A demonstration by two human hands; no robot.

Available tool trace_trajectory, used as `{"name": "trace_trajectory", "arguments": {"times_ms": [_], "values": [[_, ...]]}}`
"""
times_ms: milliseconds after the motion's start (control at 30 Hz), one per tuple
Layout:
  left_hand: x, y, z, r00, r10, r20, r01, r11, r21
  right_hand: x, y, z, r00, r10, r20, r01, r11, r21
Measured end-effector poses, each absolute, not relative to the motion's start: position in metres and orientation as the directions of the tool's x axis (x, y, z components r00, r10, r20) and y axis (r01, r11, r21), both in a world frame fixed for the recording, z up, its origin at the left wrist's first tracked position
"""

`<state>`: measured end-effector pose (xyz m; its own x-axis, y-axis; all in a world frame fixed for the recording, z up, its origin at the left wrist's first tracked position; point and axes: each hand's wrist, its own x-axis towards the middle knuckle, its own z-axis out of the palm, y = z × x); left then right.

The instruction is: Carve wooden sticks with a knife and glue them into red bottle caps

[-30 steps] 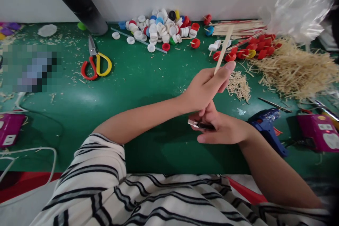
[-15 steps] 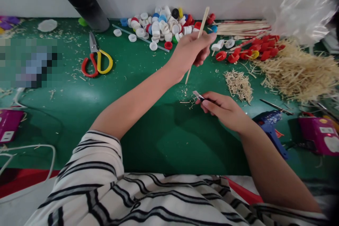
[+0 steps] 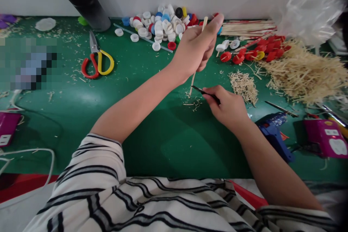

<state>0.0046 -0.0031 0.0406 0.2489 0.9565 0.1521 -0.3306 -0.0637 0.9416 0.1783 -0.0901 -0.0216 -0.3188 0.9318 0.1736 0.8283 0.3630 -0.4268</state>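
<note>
My left hand (image 3: pixel 193 48) is closed around a thin wooden stick (image 3: pixel 192 79), which slants with its upper end above my knuckles and its lower end close to the green table. My right hand (image 3: pixel 227 107) grips a small craft knife (image 3: pixel 205 92) with a dark handle. Its blade tip meets or nearly meets the stick near the lower end; I cannot tell whether it cuts in. Beneath them lie a few curled wood shavings (image 3: pixel 194 106). To the right of the stick sits a small heap of short shavings (image 3: pixel 244 86).
Bottle caps (image 3: pixel 163 25) are piled against the wall, near a black bottle (image 3: pixel 81 1). Scissors (image 3: pixel 97 58) lie to the left. On the right are red caps on sticks (image 3: pixel 268 49), a heap of long wood strips (image 3: pixel 304 72), a blue glue gun (image 3: pixel 276 134) and a purple box (image 3: pixel 323 137).
My right hand has turned and brought the knife up to the stick. In my left hand the stick's lower end has come down a little toward me.
</note>
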Motion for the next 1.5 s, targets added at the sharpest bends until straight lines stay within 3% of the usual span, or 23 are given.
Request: {"name": "trace_trajectory", "arguments": {"times_ms": [233, 300, 333, 500, 633, 733, 800, 967, 1067, 1300, 1400, 1500], "values": [[0.009, -0.013, 0.044, 0.270, 0.928, 0.255, -0.295, -0.172, 0.940, 0.169, -0.081, -0.021, -0.360, 0.904, 0.230, 0.846, 0.420, -0.328], [0.009, -0.011, 0.043, 0.322, 0.920, 0.223, -0.255, -0.142, 0.956, 0.169, -0.081, -0.024, -0.372, 0.902, 0.220, 0.849, 0.426, -0.313], [0.009, -0.010, 0.043, 0.254, 0.938, 0.235, -0.297, -0.156, 0.942, 0.169, -0.080, -0.025, -0.379, 0.900, 0.215, 0.849, 0.431, -0.306], [0.009, -0.007, 0.043, 0.228, 0.954, 0.194, -0.314, -0.117, 0.942, 0.169, -0.081, -0.029, -0.397, 0.895, 0.206, 0.858, 0.441, -0.262], [0.012, -0.013, 0.044, 0.277, 0.940, 0.201, -0.214, -0.144, 0.966, 0.168, -0.082, -0.023, -0.349, 0.899, 0.264, 0.867, 0.416, -0.273], [0.014, -0.014, 0.041, 0.216, 0.939, 0.268, -0.235, -0.216, 0.948, 0.168, -0.083, -0.019, -0.331, 0.903, 0.272, 0.864, 0.406, -0.297], [0.013, -0.011, 0.041, 0.234, 0.947, 0.220, -0.221, -0.169, 0.961, 0.168, -0.083, -0.018, -0.331, 0.906, 0.265, 0.857, 0.406, -0.317], [0.007, 0.003, 0.051, 0.345, 0.934, -0.097, -0.232, 0.185, 0.955, 0.166, -0.083, -0.021, -0.330, 0.910, 0.251, 0.849, 0.402, -0.343], [0.007, 0.002, 0.053, 0.340, 0.929, -0.147, -0.285, 0.251, 0.925, 0.166, -0.083, -0.028, -0.348, 0.897, 0.273, 0.846, 0.426, -0.321], [0.011, -0.012, 0.046, 0.283, 0.944, 0.169, -0.386, -0.050, 0.921, 0.170, -0.080, -0.048, -0.401, 0.821, 0.407, 0.829, 0.514, -0.219], [0.011, -0.012, 0.047, 0.214, 0.964, 0.159, -0.329, -0.082, 0.941, 0.171, -0.082, -0.049, -0.410, 0.821, 0.398, 0.833, 0.515, -0.203], [0.010, -0.010, 0.048, 0.247, 0.955, 0.166, -0.271, -0.097, 0.958, 0.171, -0.084, -0.049, -0.420, 0.828, 0.372, 0.841, 0.509, -0.184]]}}
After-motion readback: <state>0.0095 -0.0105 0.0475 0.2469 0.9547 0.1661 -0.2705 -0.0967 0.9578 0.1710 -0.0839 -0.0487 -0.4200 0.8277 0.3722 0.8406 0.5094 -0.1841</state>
